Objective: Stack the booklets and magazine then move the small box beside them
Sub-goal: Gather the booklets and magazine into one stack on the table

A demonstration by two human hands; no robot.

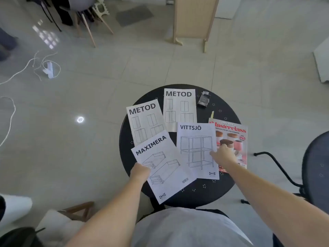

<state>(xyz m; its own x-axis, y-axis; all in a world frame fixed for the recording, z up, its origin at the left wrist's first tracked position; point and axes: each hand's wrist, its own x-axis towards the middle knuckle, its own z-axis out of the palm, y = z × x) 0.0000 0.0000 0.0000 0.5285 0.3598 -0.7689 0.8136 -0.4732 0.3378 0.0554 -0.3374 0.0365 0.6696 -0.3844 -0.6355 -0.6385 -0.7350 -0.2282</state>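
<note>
Several white booklets lie spread on a round black table: two METOD booklets, a MAXIMERA booklet and a VITTSJÖ booklet. A red Masterclass magazine lies at the right, partly under the VITTSJÖ booklet. A small dark box sits at the far edge. My left hand grips the left edge of the MAXIMERA booklet. My right hand rests at the VITTSJÖ booklet's right edge, over the magazine; its grip is hidden.
A dark metal chair stands at the right of the table. A small yellowish strip lies near the magazine's top. White cables and a power strip lie on the tiled floor at the left. A wooden screen stands beyond.
</note>
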